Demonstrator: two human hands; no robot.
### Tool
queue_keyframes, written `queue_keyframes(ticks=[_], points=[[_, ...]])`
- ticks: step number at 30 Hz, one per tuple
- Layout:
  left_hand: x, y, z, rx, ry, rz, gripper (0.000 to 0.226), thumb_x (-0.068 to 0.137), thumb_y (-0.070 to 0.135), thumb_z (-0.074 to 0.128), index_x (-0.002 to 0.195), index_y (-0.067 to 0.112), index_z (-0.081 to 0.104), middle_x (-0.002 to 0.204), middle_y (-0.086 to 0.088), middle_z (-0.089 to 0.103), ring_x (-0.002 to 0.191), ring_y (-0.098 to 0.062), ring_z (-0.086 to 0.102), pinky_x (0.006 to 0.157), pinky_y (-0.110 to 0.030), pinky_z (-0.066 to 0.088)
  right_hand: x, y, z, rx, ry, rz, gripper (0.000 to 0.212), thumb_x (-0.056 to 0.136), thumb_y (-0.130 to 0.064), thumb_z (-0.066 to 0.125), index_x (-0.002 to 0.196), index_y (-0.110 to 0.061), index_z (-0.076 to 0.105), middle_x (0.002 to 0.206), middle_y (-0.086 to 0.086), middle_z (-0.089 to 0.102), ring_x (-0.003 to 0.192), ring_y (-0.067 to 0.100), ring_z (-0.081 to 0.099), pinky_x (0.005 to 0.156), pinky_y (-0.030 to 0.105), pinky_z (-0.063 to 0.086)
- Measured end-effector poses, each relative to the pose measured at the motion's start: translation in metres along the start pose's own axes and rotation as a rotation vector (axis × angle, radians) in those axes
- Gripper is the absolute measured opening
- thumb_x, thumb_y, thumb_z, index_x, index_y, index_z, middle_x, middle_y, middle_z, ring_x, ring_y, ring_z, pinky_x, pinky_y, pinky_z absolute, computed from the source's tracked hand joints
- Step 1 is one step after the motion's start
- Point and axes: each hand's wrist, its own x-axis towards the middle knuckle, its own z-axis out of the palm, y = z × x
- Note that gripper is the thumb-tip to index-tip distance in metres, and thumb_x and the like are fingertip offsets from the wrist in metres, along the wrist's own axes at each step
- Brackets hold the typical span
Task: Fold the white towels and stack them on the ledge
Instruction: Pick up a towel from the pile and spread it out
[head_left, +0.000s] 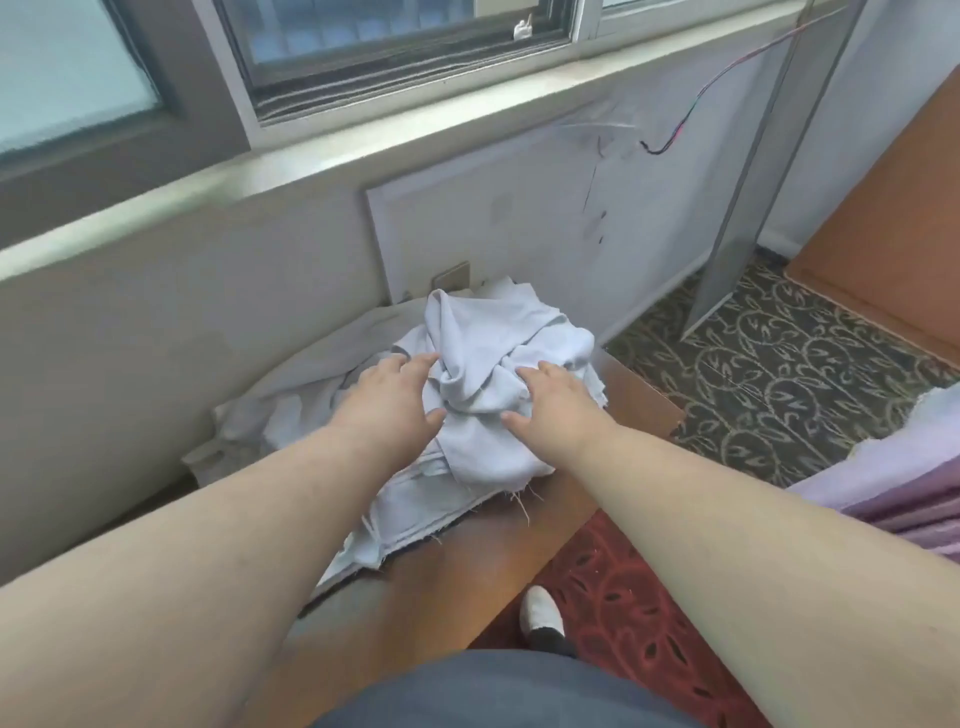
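The white towels lie in a crumpled heap on a brown wooden tabletop, close under the wall below the window. Nothing looks folded, and the ledge above carries no stack, so the task seems barely begun. The left hand and right hand rest on top of the heap, fingers spread, gripping nothing. Beyond are a leaning white panel, patterned carpet and loose wires.
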Motion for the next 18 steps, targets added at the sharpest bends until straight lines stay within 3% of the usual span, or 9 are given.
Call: queue_keyframes(ticks=[7,14,18], points=[[0.084,0.028,0.017,0.028,-0.029,-0.164,0.069,0.091,0.051,0.052,0.15,0.04,0.018,0.157,-0.006,0.021,0.141,-0.029,0.025,0.109,-0.042,0.031,0.116,0.028,-0.013,-0.071,-0.144,-0.122,0.08,0.09,-0.061,0.052,0.155,-0.029,0.018,0.163,0.006,0.01,0.15,0.026,0.004,0.119,0.044,0.018],[0.154,0.04,0.049,0.096,-0.154,-0.314,0.077,0.09,0.06,0.049,0.15,0.047,0.002,0.16,-0.015,0.007,0.145,-0.033,0.014,0.112,-0.049,0.025,0.194,0.046,-0.003,-0.171,-0.301,-0.233,0.092,0.085,-0.069,0.053,0.155,-0.039,0.001,0.165,0.004,-0.006,0.15,0.032,-0.009,0.119,0.055,0.012],[0.166,0.031,0.066,0.029,-0.283,-0.351,0.073,0.093,0.034,0.053,0.151,0.043,0.01,0.157,-0.009,0.022,0.14,-0.03,0.028,0.111,-0.046,0.029,0.207,0.057,0.016,-0.192,-0.431,-0.239,0.1,0.079,-0.073,0.055,0.152,-0.043,-0.007,0.164,0.0,-0.012,0.149,0.032,-0.015,0.118,0.059,0.008]])
